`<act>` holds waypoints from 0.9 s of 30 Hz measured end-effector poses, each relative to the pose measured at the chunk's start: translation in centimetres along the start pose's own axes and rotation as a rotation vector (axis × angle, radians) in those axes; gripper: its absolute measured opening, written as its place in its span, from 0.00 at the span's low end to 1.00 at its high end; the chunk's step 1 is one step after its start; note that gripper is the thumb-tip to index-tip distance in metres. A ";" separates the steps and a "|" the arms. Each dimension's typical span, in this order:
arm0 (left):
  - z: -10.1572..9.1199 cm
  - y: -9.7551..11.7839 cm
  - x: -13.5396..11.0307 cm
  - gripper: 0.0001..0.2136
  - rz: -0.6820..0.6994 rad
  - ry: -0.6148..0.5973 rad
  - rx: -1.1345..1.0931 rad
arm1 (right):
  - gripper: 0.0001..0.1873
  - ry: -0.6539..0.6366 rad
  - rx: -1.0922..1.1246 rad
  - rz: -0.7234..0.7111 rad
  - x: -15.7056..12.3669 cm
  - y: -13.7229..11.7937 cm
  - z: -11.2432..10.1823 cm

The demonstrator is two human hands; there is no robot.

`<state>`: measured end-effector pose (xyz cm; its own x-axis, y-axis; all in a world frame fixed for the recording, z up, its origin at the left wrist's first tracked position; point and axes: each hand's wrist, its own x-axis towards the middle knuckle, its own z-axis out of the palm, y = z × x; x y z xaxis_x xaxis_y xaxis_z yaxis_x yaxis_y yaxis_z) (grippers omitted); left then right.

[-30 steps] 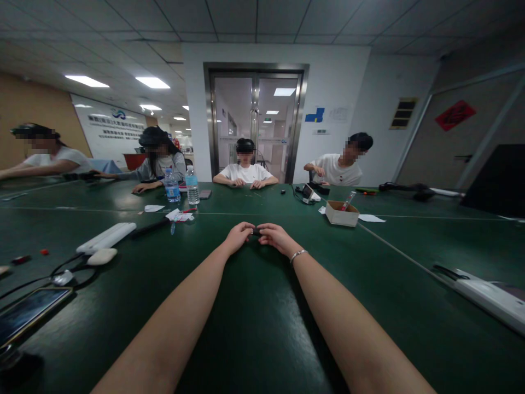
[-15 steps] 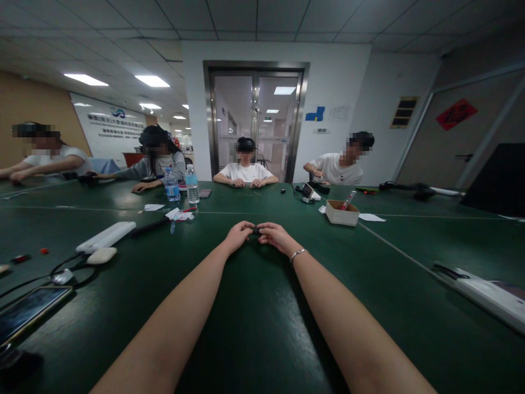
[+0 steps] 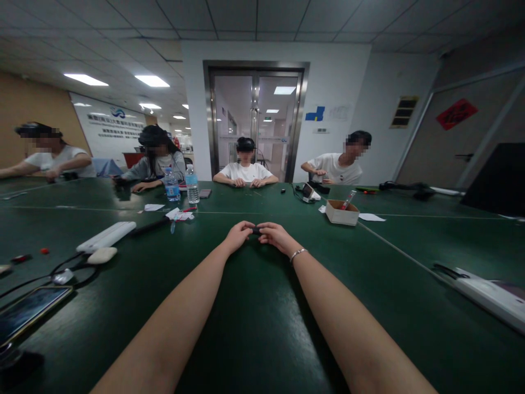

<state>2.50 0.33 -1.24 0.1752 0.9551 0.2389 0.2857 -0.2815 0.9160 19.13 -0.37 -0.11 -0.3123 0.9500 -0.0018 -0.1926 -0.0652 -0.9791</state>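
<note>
Over the table (image 3: pixel 361 273), the left hand (image 3: pixel 238 237) and right hand (image 3: pixel 278 238) together pinch a small dark object (image 3: pixel 256 231), with two plastic bottles (image 3: pixel 192 187) at its ten o'clock.

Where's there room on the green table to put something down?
The table is bare between the two forearms, and between the right hand and the box. The left side is crowded: phone, long white object, then paper scraps and bottles farther back.
</note>
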 end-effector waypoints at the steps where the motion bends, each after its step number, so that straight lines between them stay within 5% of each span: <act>1: 0.0 -0.1 0.0 0.12 -0.001 0.003 0.004 | 0.09 -0.001 0.003 0.001 0.1 0.1 0.0; 27: 0.1 -0.3 0.3 0.11 -0.018 0.000 -0.023 | 0.09 0.009 0.035 0.005 0.0 -0.1 0.1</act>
<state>2.52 0.65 -1.48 0.1703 0.9601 0.2219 0.2671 -0.2618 0.9274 19.04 -0.43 -0.03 -0.3048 0.9524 -0.0087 -0.2234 -0.0804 -0.9714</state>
